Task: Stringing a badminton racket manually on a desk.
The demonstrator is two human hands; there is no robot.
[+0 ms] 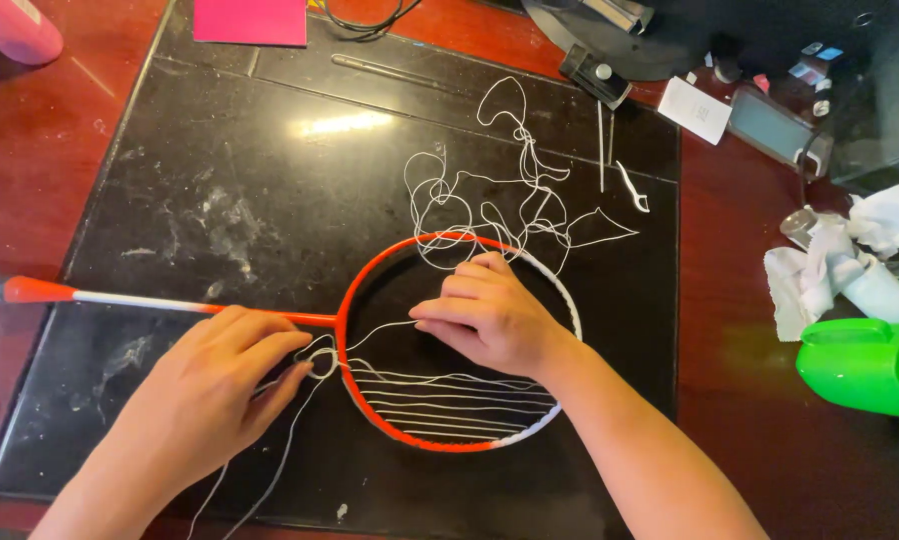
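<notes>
A dark, scuffed mat (270, 200) covers most of the reddish wooden surface (30, 160), and on it lies a racket (370, 270) with an orange hoop and a thin white and orange shaft running off to the left. It looks light and stiff, though the slim hoop would probably flex or twist if pressed hard, so it is best steadied near the throat, where shaft meets hoop. The left hand (205, 385) rests just there, its fingertips pinched together on a small loop of white string (322, 362) at the hoop's left edge. The right hand (490, 315) lies inside the hoop, fingers curled loosely together over a strand; whether it truly pinches that strand I cannot tell. Several cross rows are already laid in the lower part of the hoop. The string itself is thin, limp and likely slippery, prone to tangling: loose coils (500, 190) of it sprawl just above the hoop. At the right edge sit a green container (865, 365) and crumpled white cloth (850, 255).
</notes>
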